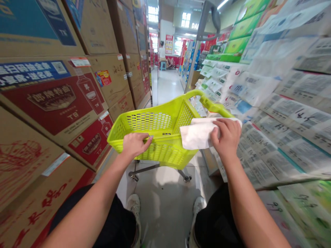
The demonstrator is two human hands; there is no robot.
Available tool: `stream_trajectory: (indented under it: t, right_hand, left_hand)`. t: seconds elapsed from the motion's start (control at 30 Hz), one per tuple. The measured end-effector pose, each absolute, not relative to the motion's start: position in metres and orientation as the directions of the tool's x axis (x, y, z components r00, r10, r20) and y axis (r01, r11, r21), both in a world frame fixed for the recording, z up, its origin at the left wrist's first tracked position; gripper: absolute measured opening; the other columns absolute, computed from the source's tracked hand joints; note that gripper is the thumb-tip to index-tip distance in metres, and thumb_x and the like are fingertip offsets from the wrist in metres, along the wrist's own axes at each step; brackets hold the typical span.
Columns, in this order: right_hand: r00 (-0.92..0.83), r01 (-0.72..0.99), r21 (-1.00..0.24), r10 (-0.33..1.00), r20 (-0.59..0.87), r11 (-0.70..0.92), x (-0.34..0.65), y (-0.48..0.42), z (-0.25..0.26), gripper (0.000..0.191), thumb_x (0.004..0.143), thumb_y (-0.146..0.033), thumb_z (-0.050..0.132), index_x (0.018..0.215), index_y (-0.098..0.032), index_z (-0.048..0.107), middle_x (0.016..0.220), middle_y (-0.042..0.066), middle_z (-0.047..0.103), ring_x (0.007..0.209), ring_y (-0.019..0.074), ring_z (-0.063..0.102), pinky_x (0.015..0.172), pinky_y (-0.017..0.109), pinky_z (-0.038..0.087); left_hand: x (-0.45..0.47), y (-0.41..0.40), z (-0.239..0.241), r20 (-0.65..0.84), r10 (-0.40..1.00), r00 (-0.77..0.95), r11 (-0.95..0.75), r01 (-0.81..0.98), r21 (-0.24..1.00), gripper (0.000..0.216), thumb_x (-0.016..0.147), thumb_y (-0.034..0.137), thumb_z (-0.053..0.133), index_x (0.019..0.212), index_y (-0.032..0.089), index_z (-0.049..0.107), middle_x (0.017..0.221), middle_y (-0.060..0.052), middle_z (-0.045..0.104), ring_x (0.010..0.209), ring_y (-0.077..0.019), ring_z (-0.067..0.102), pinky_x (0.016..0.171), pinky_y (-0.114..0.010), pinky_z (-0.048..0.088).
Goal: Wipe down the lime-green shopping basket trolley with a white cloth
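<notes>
A lime-green plastic shopping cart (155, 132) stands on wheels right in front of me in a narrow shop aisle. My left hand (134, 143) grips the cart's near rim, fingers curled over the edge. My right hand (226, 136) is closed on a white package (198, 134) that looks like a soft paper pack, held over the cart's right side. The basket's inside looks empty where it shows.
Stacked brown and red cardboard boxes (59, 100) wall the left side. Shelves of white and green paper packs (281, 103) fill the right. The pale tiled aisle floor (165, 82) runs ahead to a far counter. My shoes (134, 203) are below the cart.
</notes>
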State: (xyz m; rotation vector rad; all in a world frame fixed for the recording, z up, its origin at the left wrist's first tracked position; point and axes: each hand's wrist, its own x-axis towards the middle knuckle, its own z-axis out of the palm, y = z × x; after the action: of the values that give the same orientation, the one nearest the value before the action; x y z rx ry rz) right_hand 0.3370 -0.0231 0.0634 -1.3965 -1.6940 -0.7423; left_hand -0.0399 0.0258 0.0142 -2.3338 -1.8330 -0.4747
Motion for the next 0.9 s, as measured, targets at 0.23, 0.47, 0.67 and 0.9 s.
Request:
stream_trajectory:
  t: [0.23, 0.47, 0.67, 0.9]
  right_hand:
    - [-0.133, 0.970, -0.016, 0.585, 0.800, 0.243, 0.301, -0.036, 0.050, 0.044, 0.096, -0.042, 0.054, 0.132, -0.020, 0.064, 0.139, 0.013, 0.064, 0.143, 0.0357, 0.045, 0.124, 0.060, 0.026]
    - [-0.003, 0.992, -0.069, 0.571, 0.821, 0.103, 0.340, -0.035, 0.058, 0.044, 0.099, -0.037, 0.047, 0.139, -0.023, 0.059, 0.150, 0.014, 0.056, 0.149, 0.0353, 0.040, 0.126, 0.065, 0.017]
    - [0.097, 0.980, -0.172, 0.523, 0.847, 0.096, 0.357, -0.028, 0.053, 0.050, 0.099, -0.041, 0.046, 0.143, -0.017, 0.051, 0.158, 0.021, 0.044, 0.156, 0.0396, 0.029, 0.121, 0.068, 0.027]
    - [0.025, 0.971, -0.142, 0.510, 0.860, 0.193, 0.332, -0.037, 0.043, 0.055, 0.098, -0.046, 0.050, 0.145, -0.018, 0.048, 0.159, 0.020, 0.040, 0.160, 0.0444, 0.016, 0.119, 0.073, 0.027]
  left_hand:
    - [-0.032, 0.027, 0.014, 0.352, 0.913, 0.208, -0.251, 0.965, 0.080, 0.056, 0.098, 0.062, 0.037, 0.082, 0.025, 0.075, 0.087, -0.009, 0.077, 0.079, -0.0278, 0.068, 0.062, -0.033, 0.023]
    - [-0.031, 0.035, 0.006, 0.373, 0.922, 0.103, -0.151, 0.983, 0.101, 0.057, 0.096, 0.063, 0.039, 0.080, 0.024, 0.077, 0.081, -0.012, 0.075, 0.081, -0.0305, 0.069, 0.063, -0.033, 0.022]
    - [-0.022, 0.033, 0.002, 0.412, 0.907, 0.088, -0.133, 0.988, 0.081, 0.057, 0.096, 0.062, 0.039, 0.077, 0.023, 0.076, 0.078, -0.012, 0.074, 0.081, -0.0309, 0.068, 0.063, -0.034, 0.020]
    - [-0.034, 0.038, -0.001, 0.435, 0.897, 0.082, -0.123, 0.990, 0.066, 0.053, 0.094, 0.059, 0.042, 0.074, 0.024, 0.076, 0.076, -0.011, 0.075, 0.078, -0.0291, 0.067, 0.061, -0.034, 0.016]
